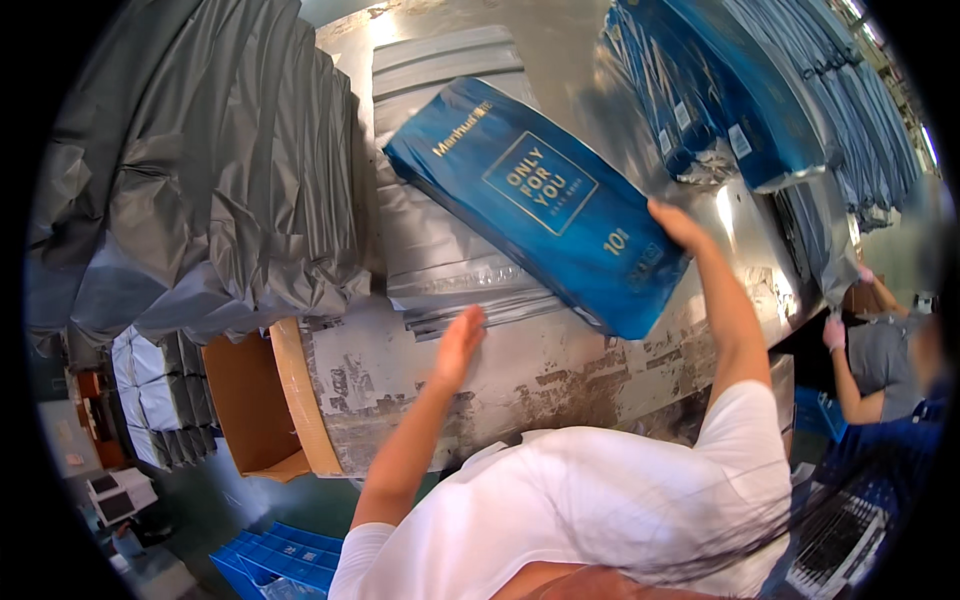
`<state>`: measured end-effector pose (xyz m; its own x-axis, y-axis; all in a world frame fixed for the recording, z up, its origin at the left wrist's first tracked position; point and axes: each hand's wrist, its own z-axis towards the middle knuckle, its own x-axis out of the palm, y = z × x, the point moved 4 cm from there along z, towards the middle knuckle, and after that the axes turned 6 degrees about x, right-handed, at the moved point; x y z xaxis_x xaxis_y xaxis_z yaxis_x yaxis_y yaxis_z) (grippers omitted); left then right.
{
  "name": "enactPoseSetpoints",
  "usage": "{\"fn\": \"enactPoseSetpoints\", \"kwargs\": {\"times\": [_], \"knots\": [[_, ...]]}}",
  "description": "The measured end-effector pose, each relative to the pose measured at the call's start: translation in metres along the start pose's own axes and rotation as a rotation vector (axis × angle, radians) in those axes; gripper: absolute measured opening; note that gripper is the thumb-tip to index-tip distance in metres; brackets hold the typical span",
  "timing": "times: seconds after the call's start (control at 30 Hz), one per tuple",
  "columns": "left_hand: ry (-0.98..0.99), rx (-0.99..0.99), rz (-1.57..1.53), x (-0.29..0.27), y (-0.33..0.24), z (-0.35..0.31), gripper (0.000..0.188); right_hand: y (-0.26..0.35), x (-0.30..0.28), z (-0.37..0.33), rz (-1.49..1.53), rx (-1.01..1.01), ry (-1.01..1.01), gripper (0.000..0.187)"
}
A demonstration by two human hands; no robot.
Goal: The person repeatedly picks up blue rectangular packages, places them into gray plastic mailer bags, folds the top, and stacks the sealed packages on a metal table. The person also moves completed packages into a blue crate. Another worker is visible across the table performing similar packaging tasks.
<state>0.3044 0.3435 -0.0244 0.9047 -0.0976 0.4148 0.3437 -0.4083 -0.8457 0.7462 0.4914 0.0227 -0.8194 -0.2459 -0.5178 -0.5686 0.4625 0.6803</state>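
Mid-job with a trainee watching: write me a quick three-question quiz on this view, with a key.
1. Which of the person's hands grips the blue printed package?
2. True or false: the cardboard box is on the person's right.
3. What shows directly beneath the package? A) white towels B) silver plastic packaging C) a wooden pallet

Key: 1. The right hand. 2. False; it is on the left. 3. B.

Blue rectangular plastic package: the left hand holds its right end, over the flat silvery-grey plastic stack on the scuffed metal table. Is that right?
No, wrong hand: the head view shows the right hand holding the right end of the blue rectangular plastic package. It is over the flat silvery-grey plastic stack on the scuffed metal table, as you said.
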Motion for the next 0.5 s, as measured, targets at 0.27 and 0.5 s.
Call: {"fn": "enactPoseSetpoints", "kwargs": {"times": [0.27,0.5], "knots": [[0.029,0.018,0.234,0.09,0.026,-0.01,0.065,-0.032,0.087,-0.081,0.623,0.224,0.249,0.06],[-0.261,0.307,0.105,-0.009,-0.008,-0.064,0.06,-0.033,0.186,-0.174,0.877,0.039,0.103,0.042]]}}
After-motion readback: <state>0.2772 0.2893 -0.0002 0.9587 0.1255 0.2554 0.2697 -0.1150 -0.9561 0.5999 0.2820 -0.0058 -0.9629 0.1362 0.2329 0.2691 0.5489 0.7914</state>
